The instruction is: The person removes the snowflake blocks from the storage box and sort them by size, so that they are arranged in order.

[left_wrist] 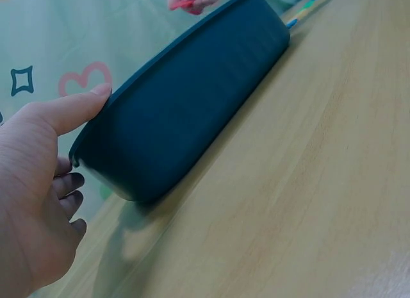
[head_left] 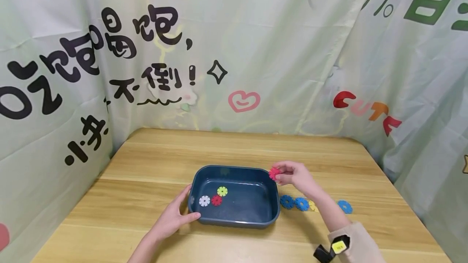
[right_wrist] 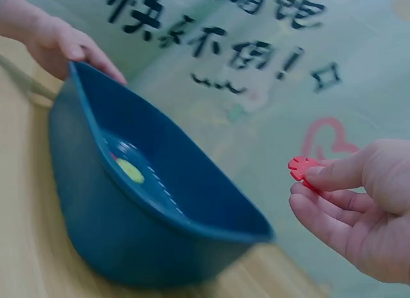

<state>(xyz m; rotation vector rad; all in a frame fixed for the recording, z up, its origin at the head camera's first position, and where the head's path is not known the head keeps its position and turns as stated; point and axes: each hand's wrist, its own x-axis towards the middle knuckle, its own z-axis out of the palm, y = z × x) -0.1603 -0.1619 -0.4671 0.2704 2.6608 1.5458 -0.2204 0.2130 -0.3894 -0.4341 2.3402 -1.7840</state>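
Note:
A dark blue rectangular basin (head_left: 237, 223) sits on the table. Inside, toward its left end, lie a white (head_left: 204, 201), a red (head_left: 217, 200) and a yellow-green (head_left: 222, 191) snowflake disc. My left hand (head_left: 174, 214) holds the basin's left end; the thumb is on the front rim and the fingers reach round the side, as the left wrist view also shows. Above the basin's back right corner, my right hand (head_left: 297, 177) pinches a red snowflake disc (right_wrist: 300, 168) between thumb and fingers. That disc is outside the basin wall in the right wrist view.
Right of the basin, a row of discs lies on the wooden table (head_left: 164, 149): blue ones (head_left: 287, 201), a yellow one (head_left: 313, 205) partly hidden by the right forearm, and another blue disc (head_left: 345, 207) beyond it. Printed curtains (head_left: 278, 72) stand behind and at both sides.

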